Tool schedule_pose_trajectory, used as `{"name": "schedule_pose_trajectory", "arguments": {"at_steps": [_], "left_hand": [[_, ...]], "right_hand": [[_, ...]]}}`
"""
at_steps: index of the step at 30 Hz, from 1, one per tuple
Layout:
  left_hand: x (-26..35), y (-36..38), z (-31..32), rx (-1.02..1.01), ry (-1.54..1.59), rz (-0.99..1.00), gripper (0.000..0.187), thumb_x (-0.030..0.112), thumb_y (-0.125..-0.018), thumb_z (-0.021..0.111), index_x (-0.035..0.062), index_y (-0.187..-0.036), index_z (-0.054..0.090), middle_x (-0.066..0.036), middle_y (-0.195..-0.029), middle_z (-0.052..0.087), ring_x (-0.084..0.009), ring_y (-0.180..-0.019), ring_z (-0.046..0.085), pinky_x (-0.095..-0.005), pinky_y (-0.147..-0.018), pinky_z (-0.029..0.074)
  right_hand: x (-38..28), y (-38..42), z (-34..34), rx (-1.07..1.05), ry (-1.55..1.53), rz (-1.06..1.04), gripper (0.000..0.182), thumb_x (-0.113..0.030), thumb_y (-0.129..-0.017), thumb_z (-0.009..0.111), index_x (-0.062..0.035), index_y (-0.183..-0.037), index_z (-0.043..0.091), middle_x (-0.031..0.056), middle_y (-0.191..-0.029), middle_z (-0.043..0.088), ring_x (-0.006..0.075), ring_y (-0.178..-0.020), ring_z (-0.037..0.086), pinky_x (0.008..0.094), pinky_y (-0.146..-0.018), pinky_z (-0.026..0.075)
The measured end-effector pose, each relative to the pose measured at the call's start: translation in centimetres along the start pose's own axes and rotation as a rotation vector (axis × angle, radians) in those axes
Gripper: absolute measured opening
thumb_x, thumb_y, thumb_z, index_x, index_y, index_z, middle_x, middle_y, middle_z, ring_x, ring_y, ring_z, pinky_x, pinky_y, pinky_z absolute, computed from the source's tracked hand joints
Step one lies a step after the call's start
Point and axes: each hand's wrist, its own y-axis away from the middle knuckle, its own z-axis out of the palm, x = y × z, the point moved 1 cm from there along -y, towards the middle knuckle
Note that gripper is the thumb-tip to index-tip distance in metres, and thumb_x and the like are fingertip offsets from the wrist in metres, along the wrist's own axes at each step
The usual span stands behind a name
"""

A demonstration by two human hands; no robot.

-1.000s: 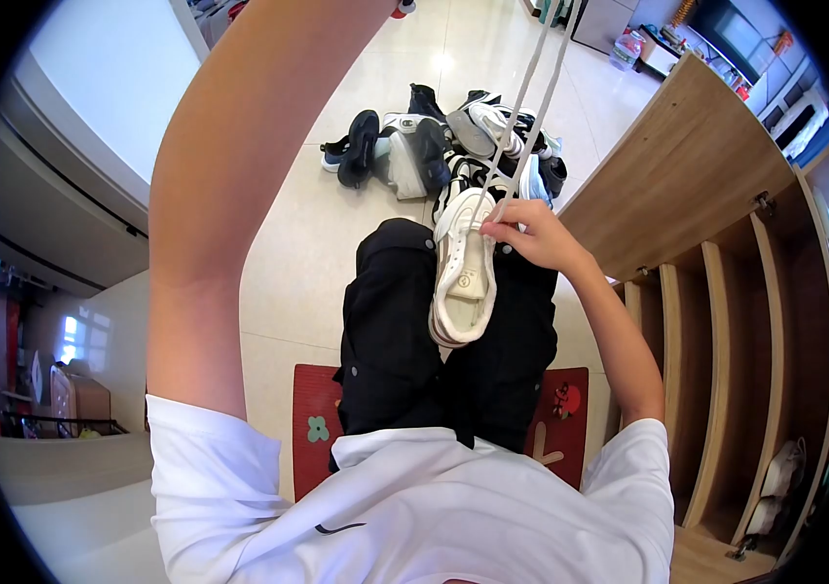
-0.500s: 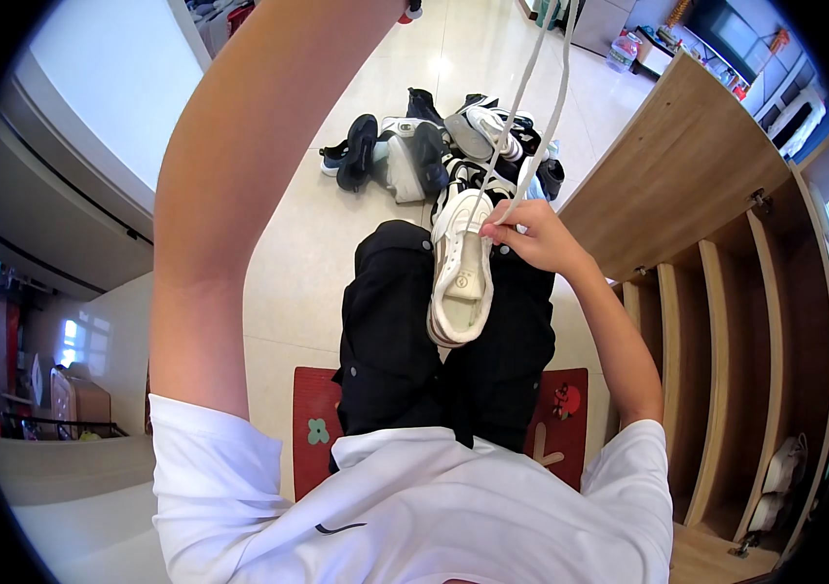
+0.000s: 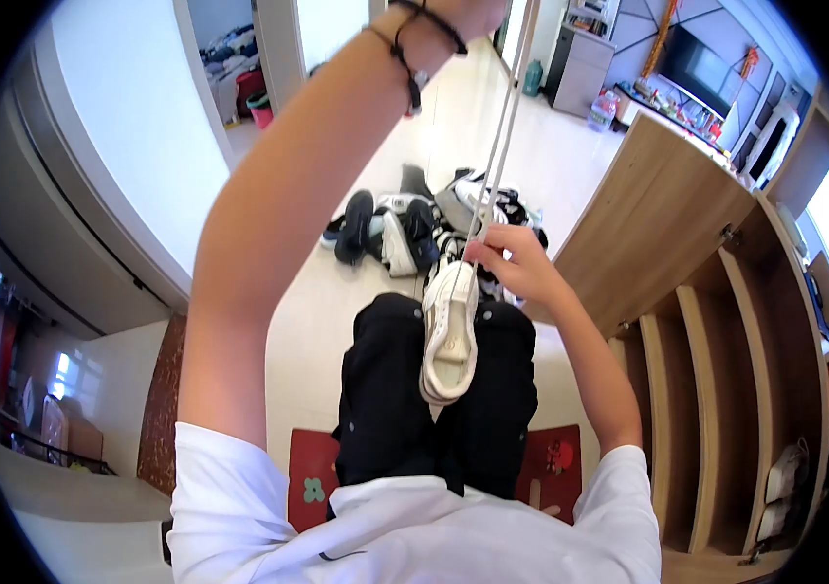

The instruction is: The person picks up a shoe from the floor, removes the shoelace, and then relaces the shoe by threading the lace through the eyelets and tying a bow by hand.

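Note:
A white sneaker [image 3: 450, 341] rests between my knees on black trousers, its opening towards me and its insole showing. Two strands of white shoelace [image 3: 504, 136] run up from its front to the top edge of the view. My right hand [image 3: 516, 261] is closed, thumb and finger pinching the lace just above the shoe. My left hand [image 3: 478, 18] is raised at the top edge beside the upper lace strands; its fingers are cut off by the frame. Dark bracelets circle that wrist.
Beyond my knees lies a pile of shoes [image 3: 400, 234] on the pale tiled floor. To the right a wooden shoe cabinet [image 3: 687, 370] stands with its door [image 3: 648, 214] swung out. A red mat [image 3: 309, 457] lies under me.
The view has tilted up, so the shoe and my knees sit lower in it. More of my left wrist and hand shows. My right hand still pinches the lace.

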Motion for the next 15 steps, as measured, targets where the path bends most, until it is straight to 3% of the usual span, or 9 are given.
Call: {"name": "schedule_pose_trajectory", "arguments": {"at_steps": [3,6,8,12,15], "left_hand": [[0.1,0.4,0.0,-0.034,0.038,-0.007,0.026,0.018,-0.102,0.057,0.0008,-0.083,0.061,-0.002,-0.072,0.059,-0.0090,-0.061,0.053,-0.0216,-0.054,0.042],[0.3,0.3,0.0,0.024,0.089,-0.022,0.021,0.015,-0.101,0.057,-0.0005,-0.089,0.064,-0.003,-0.075,0.062,-0.0101,-0.063,0.057,-0.0225,-0.058,0.046],[1.1,1.0,-0.3,-0.006,-0.037,0.035,0.022,0.023,-0.099,0.064,0.0013,-0.103,0.069,-0.005,-0.089,0.070,-0.0096,-0.071,0.062,-0.0252,-0.067,0.051],[1.8,1.0,-0.1,0.036,-0.012,0.004,0.020,0.018,-0.099,0.064,-0.0017,-0.101,0.067,-0.006,-0.086,0.069,-0.0106,-0.071,0.063,-0.0244,-0.068,0.052],[1.8,0.9,-0.2,0.063,0.017,-0.017,0.020,0.017,-0.098,0.065,-0.0021,-0.103,0.068,-0.007,-0.086,0.070,-0.0111,-0.071,0.064,-0.0245,-0.069,0.053]], "right_hand": [[-1.2,-1.4,-0.5,0.052,-0.021,-0.002,0.022,-0.017,-0.094,0.065,0.0008,-0.082,0.070,0.0112,-0.068,0.059,0.0174,-0.059,0.054,0.0323,-0.056,0.041],[-2.5,-2.3,-0.8,0.076,-0.038,-0.012,0.024,-0.017,-0.095,0.064,0.0010,-0.081,0.070,0.0098,-0.068,0.061,0.0155,-0.059,0.055,0.0303,-0.056,0.042],[-3.0,-2.5,-1.0,0.087,-0.100,-0.001,0.025,-0.018,-0.096,0.063,0.0007,-0.081,0.070,0.0086,-0.068,0.062,0.0143,-0.058,0.055,0.0306,-0.055,0.043],[-4.1,-3.2,-1.8,0.167,-0.170,0.011,0.022,-0.012,-0.098,0.061,0.0023,-0.083,0.068,0.0053,-0.068,0.061,0.0088,-0.058,0.055,0.0254,-0.053,0.043],[-4.4,-4.1,-2.7,0.213,-0.250,0.031,0.029,-0.021,-0.102,0.057,0.0021,-0.087,0.068,0.0012,-0.070,0.060,0.0063,-0.057,0.052,0.0235,-0.053,0.042]]}}
